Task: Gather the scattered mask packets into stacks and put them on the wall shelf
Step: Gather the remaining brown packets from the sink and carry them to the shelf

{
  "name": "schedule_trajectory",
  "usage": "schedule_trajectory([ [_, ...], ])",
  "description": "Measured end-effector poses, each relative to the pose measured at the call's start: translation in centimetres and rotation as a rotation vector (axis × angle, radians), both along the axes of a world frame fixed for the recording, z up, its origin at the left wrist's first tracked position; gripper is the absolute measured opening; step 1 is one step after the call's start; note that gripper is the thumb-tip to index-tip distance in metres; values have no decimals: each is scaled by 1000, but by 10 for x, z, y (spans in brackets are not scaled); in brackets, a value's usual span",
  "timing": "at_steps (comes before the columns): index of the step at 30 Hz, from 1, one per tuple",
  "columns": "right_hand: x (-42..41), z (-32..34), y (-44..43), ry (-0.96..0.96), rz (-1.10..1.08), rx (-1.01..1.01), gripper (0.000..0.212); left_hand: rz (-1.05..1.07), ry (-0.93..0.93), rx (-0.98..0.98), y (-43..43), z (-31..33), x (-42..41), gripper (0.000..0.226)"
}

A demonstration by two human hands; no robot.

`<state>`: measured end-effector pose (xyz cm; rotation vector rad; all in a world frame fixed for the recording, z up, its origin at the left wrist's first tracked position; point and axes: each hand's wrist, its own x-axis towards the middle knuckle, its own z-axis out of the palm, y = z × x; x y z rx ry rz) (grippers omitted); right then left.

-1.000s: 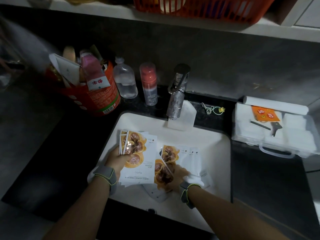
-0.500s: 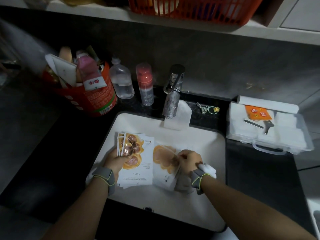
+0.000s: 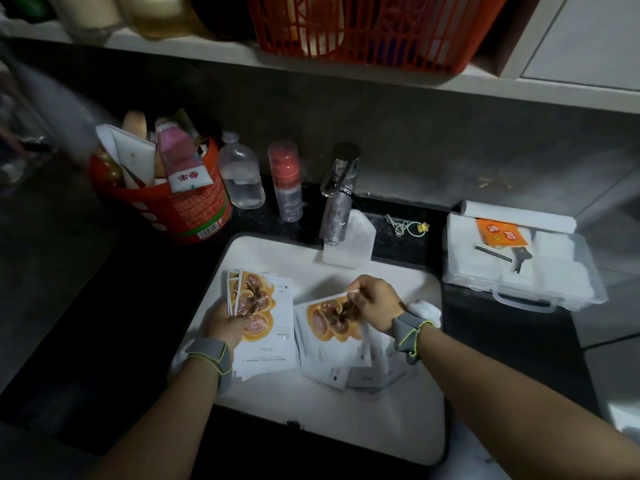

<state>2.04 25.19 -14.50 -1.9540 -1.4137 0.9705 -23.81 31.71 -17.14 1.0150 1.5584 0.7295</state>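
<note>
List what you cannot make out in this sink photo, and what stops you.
- Head view: loose packets under the right hand overlap; count unclear.
- Left hand stack: lower packets covered.
- Orange basket: top edge cuts it off.
- Tub contents: dim, blurred.

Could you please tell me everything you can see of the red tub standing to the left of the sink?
The red tub is a round container, seemingly plastic, with white printed text, a green band and a barcode near its base. It stands upright and open on the dark counter, left of the clear bottle. It is crammed with items: a pink-topped bottle, a white folded packet and other things too dim to identify.
</note>
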Motion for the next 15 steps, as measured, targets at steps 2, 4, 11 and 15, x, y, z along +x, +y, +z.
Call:
schedule_trajectory([
  [2, -1, 4, 1, 41, 92, -37, 19, 25, 28, 5, 3, -5, -1, 44],
  [4, -3, 8, 2, 90, 176, -80, 18, 31, 41, 3, 3, -8, -2, 42],
  [11, -4, 24, 10, 205, 310, -108, 12, 53, 79, 72, 4, -4, 4, 38],
  [15, -9, 24, 15, 309, 279, -97, 18, 11, 31, 60, 5, -3, 10, 38],
])
